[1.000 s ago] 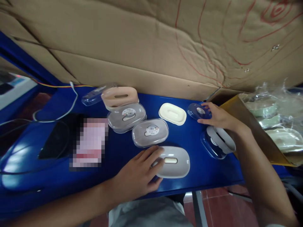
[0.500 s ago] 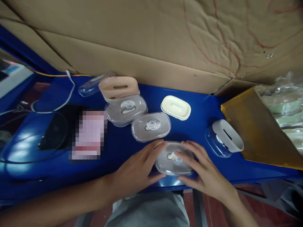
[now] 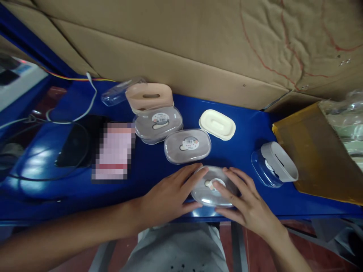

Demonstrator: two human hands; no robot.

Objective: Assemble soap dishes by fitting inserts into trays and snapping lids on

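An oval box with a clear cover and a round label [image 3: 210,194] lies at the front edge of the blue table. My left hand [image 3: 172,194] grips its left end, thumb at the near side and fingers at the far side. Around its right end is my right hand [image 3: 246,198], with one fingertip on the label. Just behind it sits another covered oval box [image 3: 188,147], and behind that, to the left, a similar covered box [image 3: 159,122]. A cream oval lid [image 3: 217,124] lies farther back.
A peach slotted piece [image 3: 150,96] and a clear cover [image 3: 120,92] are at the back left. A pixelated phone-like object [image 3: 115,151] lies left. Right are a grey slotted piece [image 3: 279,161] and a carton [image 3: 314,155] of wrapped items.
The camera view has shifted, so the table objects appear slightly farther right and higher. Both hands keep the same hold on the front box.
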